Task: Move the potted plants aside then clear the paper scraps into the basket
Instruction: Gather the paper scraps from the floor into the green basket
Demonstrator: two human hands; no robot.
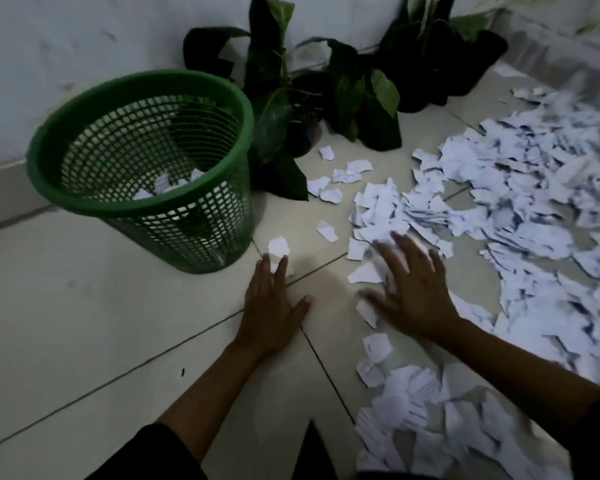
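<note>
One green mesh basket stands left, a few scraps inside, and two potted plants sit by the wall behind it. Paper scraps, too many to count, cover the tiles to the right. Left hand lies flat, fingertips touching one scrap; right hand is spread over the pile's near edge.

A plain indoor room, likely a home corner: pale floor tiles meet a white wall at eleven o'clock, with potted plants at twelve.
</note>
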